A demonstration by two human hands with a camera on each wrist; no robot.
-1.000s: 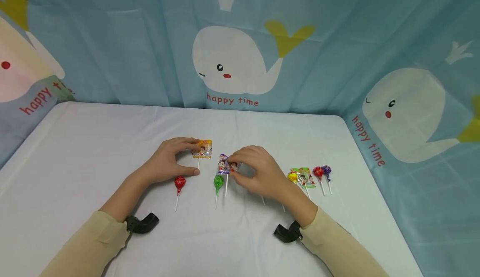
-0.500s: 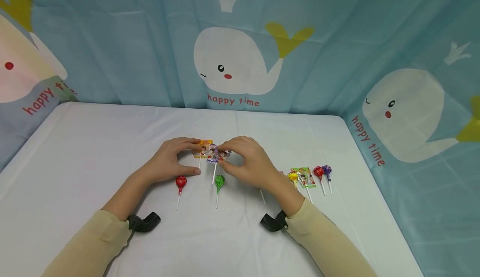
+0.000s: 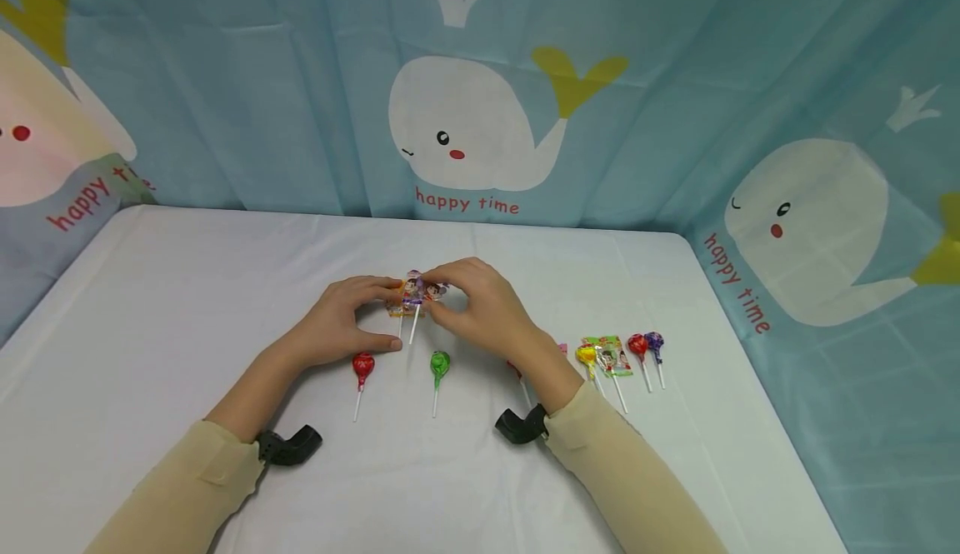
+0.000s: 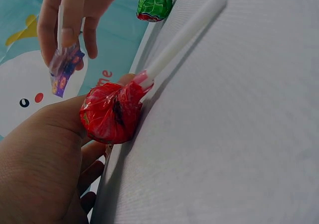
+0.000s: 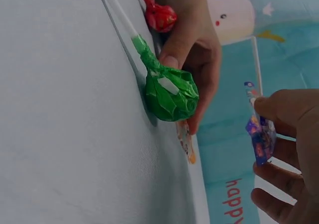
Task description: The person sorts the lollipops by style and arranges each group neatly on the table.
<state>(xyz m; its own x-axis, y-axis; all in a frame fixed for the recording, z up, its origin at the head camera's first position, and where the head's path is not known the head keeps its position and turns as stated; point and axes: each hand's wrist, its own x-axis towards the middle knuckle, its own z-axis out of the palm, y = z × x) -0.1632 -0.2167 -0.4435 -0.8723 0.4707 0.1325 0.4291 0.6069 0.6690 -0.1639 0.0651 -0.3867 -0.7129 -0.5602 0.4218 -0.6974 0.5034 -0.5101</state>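
Note:
My right hand (image 3: 477,304) pinches a purple-wrapped lollipop (image 5: 262,139) between thumb and fingers. It is raised off the tabletop in the right wrist view, and overlaps the orange lollipop in the head view. My left hand (image 3: 345,321) rests by the orange-wrapped lollipop (image 3: 393,309), fingertips on its flat wrapper and thumb apart, close to its stick. A red round lollipop (image 4: 112,113) lies just in front of the left hand. Between the hands, nearer my body, lies a green round lollipop (image 5: 172,94).
To the right lie a yellow lollipop (image 3: 587,355), a green-wrapped flat one (image 3: 613,357), a red one (image 3: 638,345) and a purple round one (image 3: 655,344). The right forearm partly hides another red lollipop (image 3: 514,368). A blue whale-print curtain (image 3: 300,121) backs the white table (image 3: 225,271).
My right hand has carried the purple-wrapped lollipop left and away from me, over to the orange one. More of the lollipops on the right is now uncovered. The left hand has stayed put.

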